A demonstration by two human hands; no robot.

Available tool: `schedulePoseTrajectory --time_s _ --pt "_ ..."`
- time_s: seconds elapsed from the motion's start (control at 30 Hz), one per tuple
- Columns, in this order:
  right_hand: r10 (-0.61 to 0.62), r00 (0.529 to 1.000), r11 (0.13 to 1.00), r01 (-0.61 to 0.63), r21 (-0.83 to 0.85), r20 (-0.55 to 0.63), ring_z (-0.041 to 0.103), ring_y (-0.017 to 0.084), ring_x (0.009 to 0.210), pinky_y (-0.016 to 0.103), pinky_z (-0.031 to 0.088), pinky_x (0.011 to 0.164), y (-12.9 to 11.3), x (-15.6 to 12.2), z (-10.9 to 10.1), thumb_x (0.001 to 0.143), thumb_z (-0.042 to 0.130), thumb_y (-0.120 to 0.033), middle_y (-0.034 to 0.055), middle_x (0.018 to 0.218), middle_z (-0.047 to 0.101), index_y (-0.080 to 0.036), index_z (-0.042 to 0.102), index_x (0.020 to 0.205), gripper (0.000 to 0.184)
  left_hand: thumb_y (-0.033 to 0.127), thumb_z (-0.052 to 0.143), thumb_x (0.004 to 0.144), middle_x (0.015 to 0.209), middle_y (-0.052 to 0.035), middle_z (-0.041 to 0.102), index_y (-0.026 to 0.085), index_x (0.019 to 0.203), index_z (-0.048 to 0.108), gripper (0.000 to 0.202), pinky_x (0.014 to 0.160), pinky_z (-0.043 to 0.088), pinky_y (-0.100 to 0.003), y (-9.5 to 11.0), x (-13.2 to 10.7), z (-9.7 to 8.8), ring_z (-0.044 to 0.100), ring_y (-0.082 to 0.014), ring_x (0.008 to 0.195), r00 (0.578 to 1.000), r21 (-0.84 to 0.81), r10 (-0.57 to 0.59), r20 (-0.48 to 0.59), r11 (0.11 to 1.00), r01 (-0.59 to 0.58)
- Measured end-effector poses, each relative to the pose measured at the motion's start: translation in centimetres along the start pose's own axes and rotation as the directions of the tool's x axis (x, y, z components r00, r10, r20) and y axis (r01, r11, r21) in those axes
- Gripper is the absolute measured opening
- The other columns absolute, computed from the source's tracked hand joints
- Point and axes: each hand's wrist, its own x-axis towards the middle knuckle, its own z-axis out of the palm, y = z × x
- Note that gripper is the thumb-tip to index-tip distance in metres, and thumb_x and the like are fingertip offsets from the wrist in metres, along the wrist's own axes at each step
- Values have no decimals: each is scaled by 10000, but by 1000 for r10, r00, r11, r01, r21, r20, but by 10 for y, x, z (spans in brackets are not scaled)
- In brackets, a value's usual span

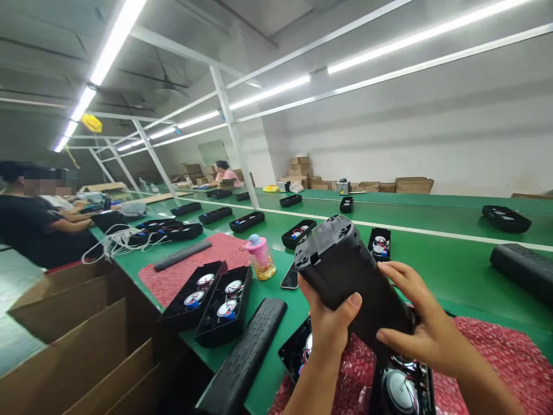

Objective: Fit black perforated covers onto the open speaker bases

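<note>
My left hand [329, 325] and my right hand [425, 320] grip a black plastic speaker housing [358, 282], tilted in the air, its grey end with screw holes facing up and left. The left thumb lies across the near face, and the right fingers wrap the far lower side. Beneath it, an open speaker shell [401, 392] with round silver drivers and wires rests on red bubble wrap [496, 351]. Another open shell [298, 346] is partly hidden behind my left arm. A black perforated cover [248, 351] lies to the left.
Two open shells [227, 311] sit near the table's left edge, by a pink-topped bottle [261, 259] and a phone [290, 278]. More shells line the green bench [432, 265]. Cardboard boxes [78, 346] stand at lower left. White cables [116, 242] lie near a person in black [30, 225].
</note>
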Motion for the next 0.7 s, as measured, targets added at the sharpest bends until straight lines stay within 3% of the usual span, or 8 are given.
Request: schedulePoseTrajectory --time_s 0.07,0.1,0.2,0.4,0.57,0.7 --pt "99 988 964 -126 233 121 364 290 1288 519 350 1043 17 -1 -9 830 624 -410 27 1436 343 -404 268 1426 695 314 837 536 1059 -15 659 328 1303 252 965 822 550 -390 1 3 7 667 -216 889 1000 -7 -4 21 1000 4" --pt "134 983 933 -168 318 128 345 279 1305 514 320 1063 23 -1 -11 839 617 -408 18 1453 333 -401 251 1434 698 300 827 552 1030 -8 662 330 1293 252 939 797 556 -379 -1 4 11 668 -208 865 999 -9 -18 33 1000 18" --pt "212 977 891 -204 406 26 307 269 1330 490 271 1092 33 -2 -13 831 642 -395 20 1475 308 -366 256 1444 725 269 815 567 968 -7 661 307 1241 276 864 774 559 -372 -7 8 29 671 -203 823 993 -20 -69 98 997 71" --pt "245 952 936 -182 303 -185 404 284 1269 514 312 1065 33 -6 -28 823 648 -425 3 1448 355 -410 268 1428 715 155 812 497 964 -11 642 274 1145 295 838 798 553 -396 -22 15 55 666 -216 829 950 -80 -57 307 993 86" --pt "245 924 968 -251 17 -295 512 319 1160 516 398 1008 29 -12 -37 794 651 -478 39 1335 497 -344 302 1437 744 170 813 490 1022 -40 623 254 1090 313 785 867 519 -439 -42 20 56 652 -257 913 932 -219 -71 355 963 156" --pt "281 889 945 -321 -56 -362 569 329 1088 461 514 891 27 -14 -41 736 663 -548 39 1273 558 -323 357 1420 783 170 831 477 1080 -74 591 244 1142 273 871 940 463 -481 -53 26 53 615 -283 1008 904 -282 -45 426 943 179"
